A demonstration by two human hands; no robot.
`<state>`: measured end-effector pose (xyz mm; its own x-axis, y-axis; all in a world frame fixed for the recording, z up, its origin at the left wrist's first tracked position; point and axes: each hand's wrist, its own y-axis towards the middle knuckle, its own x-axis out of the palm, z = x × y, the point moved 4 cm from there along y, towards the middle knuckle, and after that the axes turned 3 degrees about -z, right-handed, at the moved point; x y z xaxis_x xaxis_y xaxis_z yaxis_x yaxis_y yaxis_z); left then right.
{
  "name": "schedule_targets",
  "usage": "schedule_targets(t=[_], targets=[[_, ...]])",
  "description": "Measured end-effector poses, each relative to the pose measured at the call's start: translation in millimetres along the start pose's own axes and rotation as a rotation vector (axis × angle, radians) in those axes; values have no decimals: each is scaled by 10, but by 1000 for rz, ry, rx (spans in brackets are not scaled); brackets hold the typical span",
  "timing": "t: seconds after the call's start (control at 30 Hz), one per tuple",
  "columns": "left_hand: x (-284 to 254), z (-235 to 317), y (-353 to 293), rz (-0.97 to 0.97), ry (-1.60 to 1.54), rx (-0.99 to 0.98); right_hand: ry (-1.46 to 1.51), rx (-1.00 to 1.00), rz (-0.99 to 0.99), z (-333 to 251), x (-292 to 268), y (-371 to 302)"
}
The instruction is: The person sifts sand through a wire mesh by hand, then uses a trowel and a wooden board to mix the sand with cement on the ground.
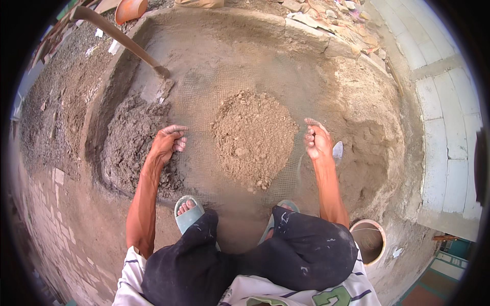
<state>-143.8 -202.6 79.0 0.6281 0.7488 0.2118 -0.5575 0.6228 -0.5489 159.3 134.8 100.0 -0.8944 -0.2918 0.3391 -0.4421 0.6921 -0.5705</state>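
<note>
1. Grey, fine-holed mesh [196, 97] spreads toward the near edge of the rough, low-walled cement basin [108, 84]; brown, crumbly, sandy heap [252, 135] sits mid-mesh;
2. left hand [167, 143] and right hand [319, 142] curled, seemingly pinching opposite mesh edges;
3. best held level, evenly taut; tilting could spill grains.

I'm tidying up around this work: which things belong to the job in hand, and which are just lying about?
In use:
- mesh, edges gripped by left hand and right hand
- dry heap on it

Apparently lying by:
- hoe
- wet heap
- bucket
- orange tub
- rubble
</note>
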Motion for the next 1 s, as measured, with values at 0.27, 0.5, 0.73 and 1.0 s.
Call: schedule_targets(t=[0.27,0.5,0.73,1.0], targets=[[-198,-202,94,50,-4,-66,11,115,-81,178,-95,377],[-72,-370,37,-8,-6,-140,17,299,3,308,-351,647],[-11,-479,25,-63,-58,-149,114,276,-59,251,-817,594],[474,-94,-194,-45,80,-64,127,314,-73,161,-719,609]])
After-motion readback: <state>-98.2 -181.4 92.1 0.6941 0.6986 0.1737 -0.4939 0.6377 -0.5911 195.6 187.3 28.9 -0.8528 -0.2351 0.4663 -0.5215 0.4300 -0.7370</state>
